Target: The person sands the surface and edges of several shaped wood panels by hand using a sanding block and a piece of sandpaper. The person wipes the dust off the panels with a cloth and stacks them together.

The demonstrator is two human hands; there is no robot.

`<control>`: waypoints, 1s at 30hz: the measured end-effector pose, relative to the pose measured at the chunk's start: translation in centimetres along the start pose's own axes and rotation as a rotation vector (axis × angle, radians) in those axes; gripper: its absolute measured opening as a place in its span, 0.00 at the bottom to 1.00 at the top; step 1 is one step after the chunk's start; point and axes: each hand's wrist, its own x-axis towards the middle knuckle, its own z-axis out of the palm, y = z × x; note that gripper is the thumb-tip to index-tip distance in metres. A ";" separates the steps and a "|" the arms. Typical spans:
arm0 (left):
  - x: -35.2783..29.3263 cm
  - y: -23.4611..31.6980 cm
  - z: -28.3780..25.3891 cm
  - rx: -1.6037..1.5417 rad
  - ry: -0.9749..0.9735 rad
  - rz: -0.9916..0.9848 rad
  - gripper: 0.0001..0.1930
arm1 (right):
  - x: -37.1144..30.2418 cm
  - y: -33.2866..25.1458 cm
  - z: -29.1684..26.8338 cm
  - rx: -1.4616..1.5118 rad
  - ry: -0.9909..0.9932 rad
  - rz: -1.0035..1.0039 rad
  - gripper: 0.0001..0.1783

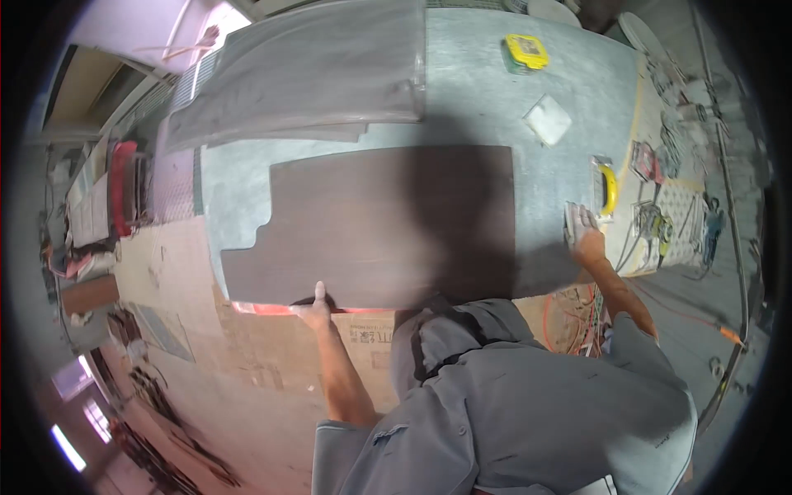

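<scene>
Beyond the worktop's left edge, a red object (pixel 124 188) stands among stacked things. A pile of grey-brown sheets (pixel 313 78) with a glossy top covers the worktop's far left corner, its left end reaching past the edge. Nearer, a dark brown board (pixel 355 227) lies flat along the near edge of the worktop (pixel 470 87), with a stepped notch at its left end and a broad shadow across its right part. The board is between the 2 hands: the left hand (pixel 313 310) meets its near edge, thumb pointing up against it; the other fingers are partly hidden, so I cannot tell whether they grip. Cardboard (pixel 330 359) shows below that edge. Toward the worktop's far right corner sit a yellow-lidded box (pixel 526 52) and, nearer, a white square pad (pixel 549 121). The right hand (pixel 586 235), near the worktop's right edge, is closed over a pale block (pixel 569 221), right of the board's main part; whether the dark patch next to it is board or shadow, I cannot tell. Just beyond this hand lies a tool with a yellow handle (pixel 609 190). Farther right are a red tool (pixel 645 161) and a green tool (pixel 662 231).
</scene>
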 end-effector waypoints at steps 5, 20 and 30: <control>1.7 -0.2 -1.3 0.561 0.064 0.084 0.83 | -0.2 -2.6 -0.8 0.003 0.077 0.090 0.42; 28.6 2.6 -7.3 0.746 0.122 0.749 0.53 | 16.4 -34.8 2.1 -0.068 0.469 0.004 0.40; 28.4 4.8 -7.6 0.666 0.054 0.682 0.52 | 24.7 -76.6 -1.2 0.389 0.378 -0.494 0.44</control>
